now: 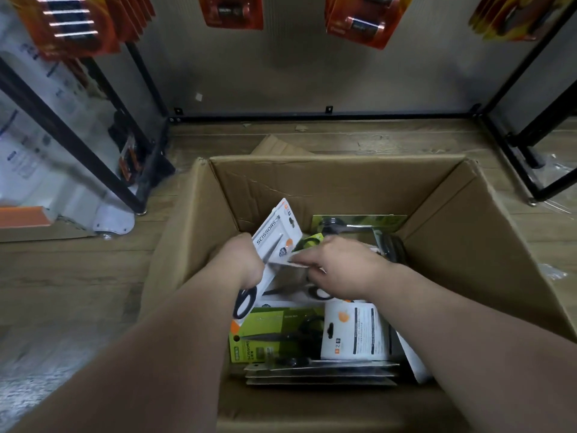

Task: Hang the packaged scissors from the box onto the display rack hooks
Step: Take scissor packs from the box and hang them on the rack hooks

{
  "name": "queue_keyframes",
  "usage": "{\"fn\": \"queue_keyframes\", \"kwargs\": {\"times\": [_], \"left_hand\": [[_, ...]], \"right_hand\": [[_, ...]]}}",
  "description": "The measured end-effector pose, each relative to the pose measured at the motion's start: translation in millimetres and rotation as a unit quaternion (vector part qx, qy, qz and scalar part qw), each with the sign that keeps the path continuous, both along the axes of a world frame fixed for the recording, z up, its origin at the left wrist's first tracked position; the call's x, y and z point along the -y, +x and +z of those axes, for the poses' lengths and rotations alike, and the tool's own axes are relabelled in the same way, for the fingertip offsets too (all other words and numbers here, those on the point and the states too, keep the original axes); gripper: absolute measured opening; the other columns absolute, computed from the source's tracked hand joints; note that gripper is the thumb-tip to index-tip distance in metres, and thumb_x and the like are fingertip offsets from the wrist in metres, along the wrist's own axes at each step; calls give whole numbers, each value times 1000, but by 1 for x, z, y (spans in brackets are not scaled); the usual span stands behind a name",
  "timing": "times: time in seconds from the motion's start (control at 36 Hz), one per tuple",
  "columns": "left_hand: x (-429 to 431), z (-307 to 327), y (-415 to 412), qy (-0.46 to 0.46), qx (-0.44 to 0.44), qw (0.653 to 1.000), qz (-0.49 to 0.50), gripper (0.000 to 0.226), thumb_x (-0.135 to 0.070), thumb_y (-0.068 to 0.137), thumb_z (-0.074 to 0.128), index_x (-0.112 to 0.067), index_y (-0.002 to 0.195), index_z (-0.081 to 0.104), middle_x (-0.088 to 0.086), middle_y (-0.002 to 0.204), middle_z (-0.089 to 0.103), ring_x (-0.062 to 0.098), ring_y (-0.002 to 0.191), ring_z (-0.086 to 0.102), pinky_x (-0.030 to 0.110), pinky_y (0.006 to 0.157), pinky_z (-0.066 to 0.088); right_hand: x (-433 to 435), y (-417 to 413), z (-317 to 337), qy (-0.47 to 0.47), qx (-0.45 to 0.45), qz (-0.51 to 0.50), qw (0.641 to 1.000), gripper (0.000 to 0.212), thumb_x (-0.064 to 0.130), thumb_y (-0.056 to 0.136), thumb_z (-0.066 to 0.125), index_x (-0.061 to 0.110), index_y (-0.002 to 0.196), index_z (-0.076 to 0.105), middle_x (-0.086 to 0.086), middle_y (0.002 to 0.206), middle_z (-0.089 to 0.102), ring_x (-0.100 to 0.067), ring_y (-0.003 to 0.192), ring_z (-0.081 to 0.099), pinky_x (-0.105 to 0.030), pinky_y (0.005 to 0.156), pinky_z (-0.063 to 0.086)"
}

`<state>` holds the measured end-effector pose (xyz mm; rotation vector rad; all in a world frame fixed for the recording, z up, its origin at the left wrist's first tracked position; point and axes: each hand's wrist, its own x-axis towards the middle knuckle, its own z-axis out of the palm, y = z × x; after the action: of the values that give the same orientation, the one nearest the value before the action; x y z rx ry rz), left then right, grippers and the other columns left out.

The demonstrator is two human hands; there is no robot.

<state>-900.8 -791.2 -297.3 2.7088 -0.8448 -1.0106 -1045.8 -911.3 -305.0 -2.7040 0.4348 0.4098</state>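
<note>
The cardboard box (312, 185) sits open on the wooden floor (78, 276), right below the black display rack (312, 116), so each pack only has to travel straight up to a hook. Both arms reach down into it. The left hand (246, 260) is closed round the white scissors pack (274, 232), gripping it near the middle and tilting its hang-hole end up and away, probably to pull it clear of the pile. The right hand (340, 270) has bent fingers laid on that pack's lower edge; I cannot tell whether it pinches the card or just steadies it. The pack is stiff glossy card with black loop handles showing under the left wrist. Below lie a green scissors pack (268, 332), a white card (352, 332) turned back-side up, and a flat stack of packs (318, 373), all thin and slippery-looking. Orange blister packs (231, 10) hang above, and the box's creased brown walls look soft
</note>
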Motion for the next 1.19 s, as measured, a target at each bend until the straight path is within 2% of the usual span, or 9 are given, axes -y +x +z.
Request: {"fn": "queue_keyframes", "kwargs": {"times": [0.28, 0.36, 0.53, 0.69, 0.81, 0.86, 0.94, 1.06, 1.19], "left_hand": [[2, 12, -8, -31, -43, 998, 20, 30, -21, 95, 63, -8, 121, 56, 11, 120, 63, 32, 109, 61, 39, 95, 51], [5, 15, -11, -36, -57, 998, 15, 24, -21, 94, 64, -10, 115, 59, 10, 114, 65, 30, 104, 62, 42, 94, 52], [4, 20, -14, -40, -70, 997, 23, 25, -13, 92, 63, -7, 115, 58, 12, 114, 64, 31, 105, 62, 39, 92, 53], [2, 24, -14, -48, -111, 992, 47, 28, -14, 93, 65, -8, 119, 55, 13, 116, 64, 32, 105, 63, 45, 95, 54], [1, 23, -15, -71, -153, 983, 71, 27, -14, 91, 69, -12, 114, 56, 11, 108, 67, 30, 98, 67, 46, 92, 56], [1, 22, -14, -74, -170, 980, 70, 28, -13, 90, 71, -14, 114, 57, 10, 107, 69, 29, 96, 69, 47, 90, 57], [1, 21, -13, -77, -193, 976, 69, 27, -14, 91, 70, -16, 114, 57, 10, 108, 70, 28, 96, 70, 47, 91, 57], [1, 17, -13, -88, -215, 971, 51, 25, -15, 90, 71, -21, 111, 59, 5, 108, 71, 23, 95, 70, 45, 92, 57], [2, 15, -15, -87, -252, 963, 34, 26, -17, 92, 70, -25, 116, 61, -1, 110, 73, 20, 99, 70, 45, 95, 54]], "right_hand": [[25, -4, 23, 201, 269, -277, 900, 18, 26, 96, 55, 14, 89, 67, -7, 84, 72, -29, 85, 67, -49, 81, 54], [27, -5, 33, 219, 305, -315, 872, 20, 26, 100, 53, 14, 87, 63, 4, 75, 66, -15, 70, 62, -37, 68, 51], [22, 3, 58, 262, 363, -394, 803, 20, 28, 103, 49, 14, 103, 64, 1, 99, 72, -15, 96, 68, -41, 90, 55], [22, 11, 39, 331, 257, -495, 761, 33, 45, 100, 43, 18, 106, 61, -14, 107, 69, -33, 99, 67, -55, 91, 52], [19, 10, 10, 346, 139, -500, 782, 34, 37, 100, 36, 9, 110, 52, -3, 85, 55, -22, 80, 53, -30, 70, 44], [18, 9, 4, 355, 102, -512, 776, 23, 28, 101, 34, 11, 103, 50, -5, 76, 43, -22, 73, 43, -32, 59, 37], [18, 10, -2, 373, 93, -528, 757, 20, 25, 99, 38, 12, 98, 52, -12, 87, 50, -28, 82, 50, -45, 71, 50], [20, 10, -8, 414, 93, -565, 708, 16, 20, 96, 40, 11, 91, 52, -11, 80, 44, -26, 72, 42, -36, 60, 34], [19, 13, -13, 457, 111, -583, 662, 36, 22, 85, 45, 5, 113, 61, -16, 93, 64, -33, 82, 63, -43, 73, 49]]}}
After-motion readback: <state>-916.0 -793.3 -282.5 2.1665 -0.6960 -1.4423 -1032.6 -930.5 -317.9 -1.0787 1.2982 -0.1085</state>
